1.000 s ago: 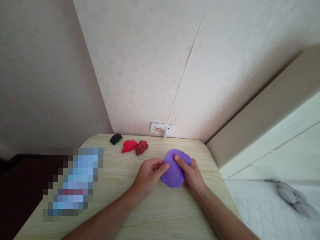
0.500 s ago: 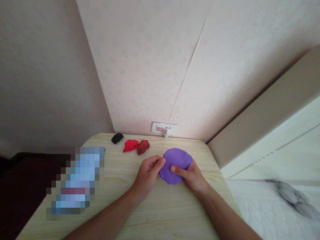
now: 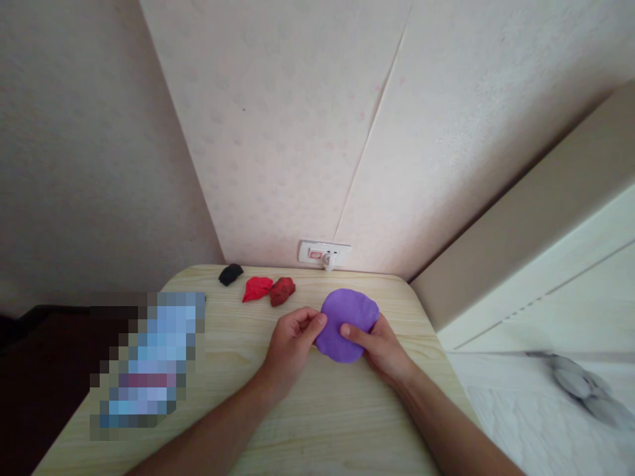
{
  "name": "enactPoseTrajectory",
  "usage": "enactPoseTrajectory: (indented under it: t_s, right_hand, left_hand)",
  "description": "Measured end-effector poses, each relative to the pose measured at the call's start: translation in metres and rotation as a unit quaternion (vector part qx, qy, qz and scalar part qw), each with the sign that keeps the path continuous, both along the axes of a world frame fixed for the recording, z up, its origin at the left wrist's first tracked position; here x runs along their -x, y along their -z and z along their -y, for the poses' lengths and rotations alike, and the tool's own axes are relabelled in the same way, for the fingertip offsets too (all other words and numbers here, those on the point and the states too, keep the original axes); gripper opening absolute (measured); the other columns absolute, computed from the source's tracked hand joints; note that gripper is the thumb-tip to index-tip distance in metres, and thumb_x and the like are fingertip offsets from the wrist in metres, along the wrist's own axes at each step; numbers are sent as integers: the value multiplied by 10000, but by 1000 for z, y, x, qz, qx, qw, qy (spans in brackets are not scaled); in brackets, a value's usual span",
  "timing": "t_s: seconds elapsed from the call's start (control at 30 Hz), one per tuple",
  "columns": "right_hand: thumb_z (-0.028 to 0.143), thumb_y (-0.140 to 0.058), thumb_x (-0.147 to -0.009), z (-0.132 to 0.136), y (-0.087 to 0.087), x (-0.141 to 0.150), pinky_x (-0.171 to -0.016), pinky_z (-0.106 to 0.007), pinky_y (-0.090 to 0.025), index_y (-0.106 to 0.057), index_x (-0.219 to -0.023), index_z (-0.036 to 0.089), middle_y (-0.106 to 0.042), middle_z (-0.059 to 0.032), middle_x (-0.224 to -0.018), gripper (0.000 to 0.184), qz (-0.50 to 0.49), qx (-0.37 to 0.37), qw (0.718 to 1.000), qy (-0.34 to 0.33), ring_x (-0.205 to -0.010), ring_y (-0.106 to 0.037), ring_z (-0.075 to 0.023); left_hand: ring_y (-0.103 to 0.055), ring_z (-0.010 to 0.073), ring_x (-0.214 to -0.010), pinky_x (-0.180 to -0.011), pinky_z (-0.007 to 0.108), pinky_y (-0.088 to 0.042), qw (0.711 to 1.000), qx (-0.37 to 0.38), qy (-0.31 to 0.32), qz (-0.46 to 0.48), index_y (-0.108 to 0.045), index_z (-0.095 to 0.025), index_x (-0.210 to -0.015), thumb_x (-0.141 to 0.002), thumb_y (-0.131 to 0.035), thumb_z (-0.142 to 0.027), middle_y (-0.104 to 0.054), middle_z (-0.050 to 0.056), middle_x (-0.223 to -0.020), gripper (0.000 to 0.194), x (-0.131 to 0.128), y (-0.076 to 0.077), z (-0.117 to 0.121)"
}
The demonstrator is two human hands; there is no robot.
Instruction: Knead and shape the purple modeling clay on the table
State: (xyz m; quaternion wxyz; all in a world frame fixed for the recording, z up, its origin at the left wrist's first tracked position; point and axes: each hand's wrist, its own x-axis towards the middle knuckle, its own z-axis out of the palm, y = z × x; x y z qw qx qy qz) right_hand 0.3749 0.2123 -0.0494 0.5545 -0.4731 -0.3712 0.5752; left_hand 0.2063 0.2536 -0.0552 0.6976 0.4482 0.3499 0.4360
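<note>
A flat, roughly round sheet of purple modelling clay [image 3: 344,307] is held up above the wooden table [image 3: 317,423]. My left hand [image 3: 296,337] pinches its left edge between thumb and curled fingers. On the other side, my right hand [image 3: 380,344] grips the clay with the thumb pressed on its face and the fingers hidden behind. Beyond my left hand lie a bright red lump [image 3: 257,289] and a dark red lump [image 3: 282,291], touching or nearly so. A black lump [image 3: 231,274] rests farther left.
A blurred-out bluish object [image 3: 153,357] lies along the table's left side. A wall socket [image 3: 325,253] with a white plug sits just above the back edge. To the right stand a pale cabinet [image 3: 536,264] and a white quilted surface [image 3: 516,423] with a grey object on it.
Both hands keep their hold on the purple clay, which has tilted or shifted very slightly. The whole view has moved a little; the lumps on the table stay put.
</note>
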Motion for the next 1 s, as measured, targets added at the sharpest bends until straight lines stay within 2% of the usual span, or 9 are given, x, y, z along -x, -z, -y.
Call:
enactPoseTrajectory:
  t_s: [0.1,0.27,0.43,0.67,1.0]
  right_hand:
    - [355,-891,-710,0,0,1,-805,-330,-588,-779,-1037,169,-797,-70,-935,393,18,-7,1000,7,-793,-724,-198]
    - [363,-865,-740,3,-3,4,-727,-302,-557,-800,-894,149,-777,-51,-820,271,70,-25,997,-6,-681,-672,-171]
    - [408,-857,-740,3,-3,5,-667,-276,-533,-798,-867,167,-761,-26,-773,279,61,-21,998,24,-633,-636,-150]
    - [444,-847,-741,3,-4,4,-602,-262,-487,-792,-737,161,-730,-17,-675,288,50,-9,999,-2,-557,-583,-130]
    - [466,-800,-791,1,-3,2,-561,-243,-433,-780,-704,156,-706,-11,-646,322,89,-36,995,0,-535,-530,-115]
  left_hand:
    - [-473,97,-565,-523,202,-362,1000,-3,3,6,-644,-141,-710,-771,-773,-448,-558,-23,-611,338,-1,-1,0]
    - [-607,145,-675,-623,235,-475,998,-18,63,3,-716,-129,-832,-720,-837,-415,-698,29,-753,331,-2,0,2]
    - [-620,152,-653,-608,242,-472,999,-15,45,-8,-740,-119,-825,-732,-824,-439,-723,45,-753,344,-1,3,0]
    - [-670,182,-723,-666,261,-519,999,-7,37,-17,-763,-140,-935,-741,-811,-442,-765,58,-850,362,-1,1,1]
    - [-666,190,-744,-672,269,-531,998,-23,21,-52,-773,-136,-953,-779,-775,-447,-773,67,-870,356,0,-1,1]
